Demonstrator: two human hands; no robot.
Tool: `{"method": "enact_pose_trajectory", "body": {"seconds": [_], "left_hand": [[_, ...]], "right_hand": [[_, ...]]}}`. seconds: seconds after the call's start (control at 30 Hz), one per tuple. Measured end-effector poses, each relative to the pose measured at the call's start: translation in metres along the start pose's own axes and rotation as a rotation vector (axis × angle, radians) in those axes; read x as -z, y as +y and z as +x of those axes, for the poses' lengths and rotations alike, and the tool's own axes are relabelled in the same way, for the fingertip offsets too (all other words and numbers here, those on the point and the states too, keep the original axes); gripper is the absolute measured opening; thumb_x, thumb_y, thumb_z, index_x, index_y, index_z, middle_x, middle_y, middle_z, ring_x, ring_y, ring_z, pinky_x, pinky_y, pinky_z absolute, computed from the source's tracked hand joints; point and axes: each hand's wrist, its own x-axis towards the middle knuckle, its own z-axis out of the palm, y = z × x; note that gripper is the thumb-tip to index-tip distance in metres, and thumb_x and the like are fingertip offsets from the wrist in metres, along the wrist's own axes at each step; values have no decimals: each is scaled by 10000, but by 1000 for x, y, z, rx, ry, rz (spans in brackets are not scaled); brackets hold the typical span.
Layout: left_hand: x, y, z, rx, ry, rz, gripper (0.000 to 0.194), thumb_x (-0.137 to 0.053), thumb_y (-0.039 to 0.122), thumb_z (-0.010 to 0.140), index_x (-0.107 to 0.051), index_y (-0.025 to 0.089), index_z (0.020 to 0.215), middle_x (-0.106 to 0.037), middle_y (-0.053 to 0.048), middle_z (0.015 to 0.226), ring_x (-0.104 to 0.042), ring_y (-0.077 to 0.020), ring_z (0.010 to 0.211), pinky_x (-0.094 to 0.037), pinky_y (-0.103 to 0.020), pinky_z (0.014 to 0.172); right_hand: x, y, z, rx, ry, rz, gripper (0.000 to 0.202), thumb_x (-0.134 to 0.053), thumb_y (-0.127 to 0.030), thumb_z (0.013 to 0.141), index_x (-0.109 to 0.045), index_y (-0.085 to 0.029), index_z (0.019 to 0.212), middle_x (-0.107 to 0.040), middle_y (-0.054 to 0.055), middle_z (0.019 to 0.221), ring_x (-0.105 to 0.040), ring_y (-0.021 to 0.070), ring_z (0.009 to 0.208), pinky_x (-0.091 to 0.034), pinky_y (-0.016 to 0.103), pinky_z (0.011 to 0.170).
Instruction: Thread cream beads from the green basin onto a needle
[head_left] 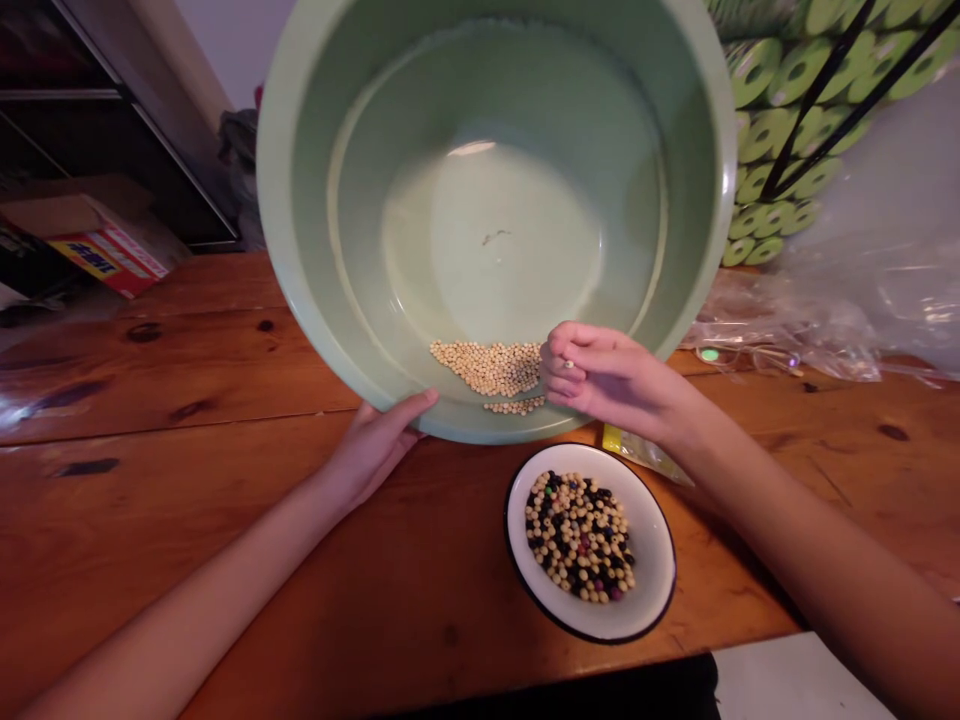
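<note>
A large pale green basin (307,230) is tilted toward me above the wooden table. My left hand (386,440) grips its near rim at the lower left, thumb on the inside. Many small cream-coloured beads (487,367) have gathered along the basin's lower side. Over that side, at the right of the pile, my right hand (592,375) is closed with the fingers curled and a small pale bead (568,365) between them. Below it on the table sits a white enamel bowl (652,580) with a dark rim, holding mixed cream, black and a few coloured beads (581,540).
A clear packet with a yellow edge (637,450) lies behind the bowl. Eyeglasses (750,357) and crumpled clear plastic (795,320) are at the right, below stacked green rolls (780,140). An open cardboard box (97,240) stands at the far left.
</note>
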Motion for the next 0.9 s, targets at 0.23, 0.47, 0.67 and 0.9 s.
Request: {"method": "enact_pose_trajectory", "body": {"seconds": [0.23, 0.47, 0.67, 0.9], "left_hand": [[2, -2, 1, -9, -7, -2, 359, -709, 246, 763, -646, 267, 1116, -699, 6, 1135, -643, -198, 1039, -558, -309, 876], [2, -1, 1, 1, 3, -4, 367, -713, 247, 758, -647, 266, 1119, -710, 16, 1115, -652, -194, 1028, -562, -302, 863], [2, -1, 0, 0, -2, 0, 450, -719, 257, 752, -610, 238, 1188, -692, -19, 1168, -641, -207, 1067, -545, -325, 899], [-1, 1, -2, 8, -6, 9, 439, -714, 251, 758, -610, 247, 1183, -693, -10, 1165, -646, -199, 1056, -553, -310, 875]], "right_hand": [[-1, 5, 2, -72, 146, 67, 182, -551, -90, 848, -691, -111, 962, -427, -18, 626, -430, 75, 602, -443, 201, 584], [-2, 7, 7, -151, 354, 114, 235, -515, 29, 778, -654, -93, 923, -514, 3, 662, -507, 72, 616, -493, 201, 629], [2, 11, 9, -179, 383, 84, 178, -494, 4, 731, -530, -158, 797, -463, -22, 622, -471, 75, 574, -468, 209, 602], [0, 6, 5, -126, 375, -48, 138, -475, -52, 598, -452, -179, 646, -438, -37, 512, -408, 81, 443, -329, 198, 428]]}}
